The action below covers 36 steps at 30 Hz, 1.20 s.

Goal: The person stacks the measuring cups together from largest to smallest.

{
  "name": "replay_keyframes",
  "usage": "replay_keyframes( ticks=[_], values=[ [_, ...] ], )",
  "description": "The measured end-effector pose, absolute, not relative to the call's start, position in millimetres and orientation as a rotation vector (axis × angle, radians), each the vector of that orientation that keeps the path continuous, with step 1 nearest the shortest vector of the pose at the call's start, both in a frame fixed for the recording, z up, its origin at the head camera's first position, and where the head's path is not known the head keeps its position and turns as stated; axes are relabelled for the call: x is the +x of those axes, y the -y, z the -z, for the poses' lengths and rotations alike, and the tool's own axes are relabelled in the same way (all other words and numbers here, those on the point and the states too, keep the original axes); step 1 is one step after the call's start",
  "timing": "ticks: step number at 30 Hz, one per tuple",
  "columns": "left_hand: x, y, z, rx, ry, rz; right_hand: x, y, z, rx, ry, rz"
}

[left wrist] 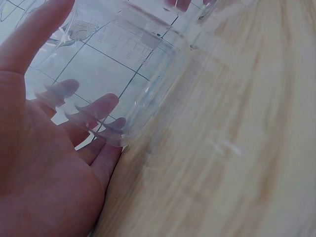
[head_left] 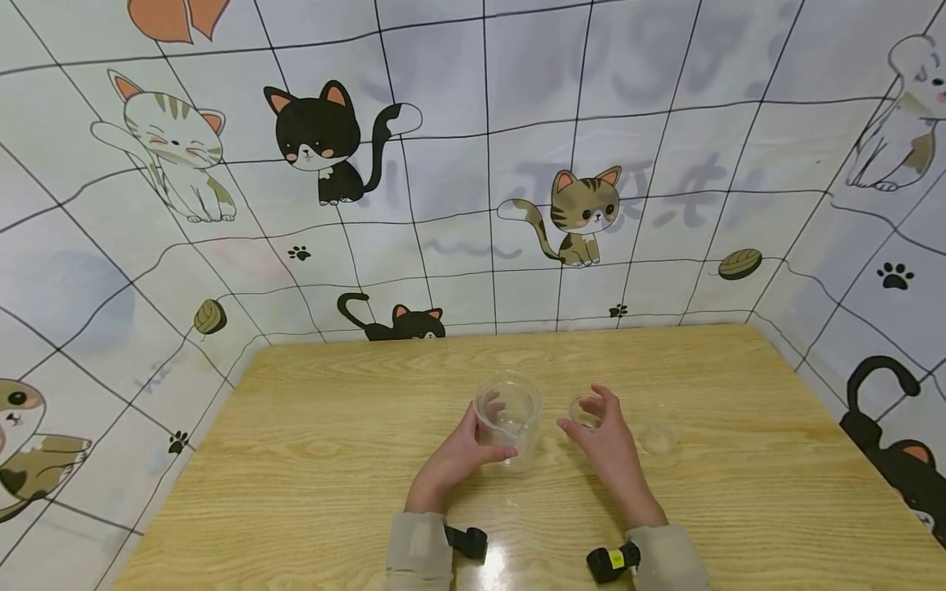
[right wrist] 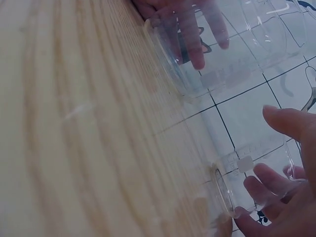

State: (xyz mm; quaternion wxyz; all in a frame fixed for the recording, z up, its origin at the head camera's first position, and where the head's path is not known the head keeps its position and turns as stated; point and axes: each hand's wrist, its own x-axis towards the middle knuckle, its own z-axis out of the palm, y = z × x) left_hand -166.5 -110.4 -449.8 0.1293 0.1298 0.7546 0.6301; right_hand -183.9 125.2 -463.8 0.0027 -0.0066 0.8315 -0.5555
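Bench [head_left: 332, 460]: wood-grain top, bounded beyond its far edge by a grid-and-cat printed backdrop [head_left: 451, 180]. Larger clear beaker [head_left: 520, 423]: upright, midway between the bench's left and right edges; printed graduations [left wrist: 123, 47] are legible in part. The left hand [head_left: 466, 447] grips it, thumb on the near side, fingers wrapped behind the wall. Smaller clear beaker [head_left: 585, 418]: just beside it, toward the bench's right edge. The right hand [head_left: 604, 431] has its fingers curved round this beaker, thumb set apart from them. Farther toward the right edge is a clear round vessel [head_left: 658, 432], faint against the wood; its type cannot be confirmed.
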Motion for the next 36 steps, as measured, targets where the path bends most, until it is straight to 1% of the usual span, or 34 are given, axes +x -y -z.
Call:
replay_keyframes(
  ticks=[10, 22, 26, 32, 36],
  values=[
    [-176.0, 111.7, 474.2, 0.338, -2.242, -1.827, -185.5, -129.0, 465.2, -0.081, -2.598, 1.701],
    [-176.2, 111.7, 475.9, 0.310, -2.261, -1.812, -185.8, -132.2, 462.3, -0.111, -2.731, 1.533],
    [-176.1, 111.8, 476.7, 0.308, -2.244, -1.823, -184.9, -133.7, 462.7, -0.204, -2.714, 1.561],
    [-176.0, 112.1, 477.1, 0.314, -2.244, -1.829, -187.2, -141.5, 467.5, -0.439, -2.576, 1.676],
    [-176.2, 113.3, 477.4, 0.318, -2.237, -1.834, -189.4, -148.9, 471.4, -0.462, -2.473, 1.703]
  ],
)
